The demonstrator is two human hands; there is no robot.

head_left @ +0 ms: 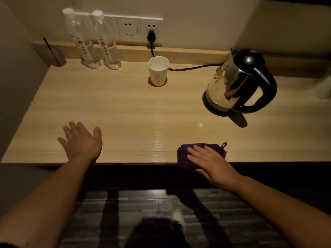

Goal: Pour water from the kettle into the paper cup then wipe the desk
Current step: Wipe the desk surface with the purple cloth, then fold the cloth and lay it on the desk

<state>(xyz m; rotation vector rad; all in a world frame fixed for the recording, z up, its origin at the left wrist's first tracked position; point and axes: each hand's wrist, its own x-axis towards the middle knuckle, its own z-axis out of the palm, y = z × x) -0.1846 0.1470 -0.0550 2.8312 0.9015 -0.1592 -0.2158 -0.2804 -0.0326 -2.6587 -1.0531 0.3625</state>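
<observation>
A steel kettle (231, 83) with a black handle and lid stands on its base at the right of the wooden desk (116, 108). A white paper cup (158, 71) stands upright near the back, left of the kettle. A folded purple cloth (200, 149) lies at the desk's front edge, partly hanging over it. My right hand (213, 164) rests flat on the cloth, fingers stretched out. My left hand (82, 140) lies open on the desk at the front left, holding nothing.
Two clear water bottles (89, 40) stand at the back left beside a small grey holder (57, 57) with a dark stick in it. A black cord (188, 68) runs from the wall socket (151, 35) behind the cup to the kettle. A wall closes the left side.
</observation>
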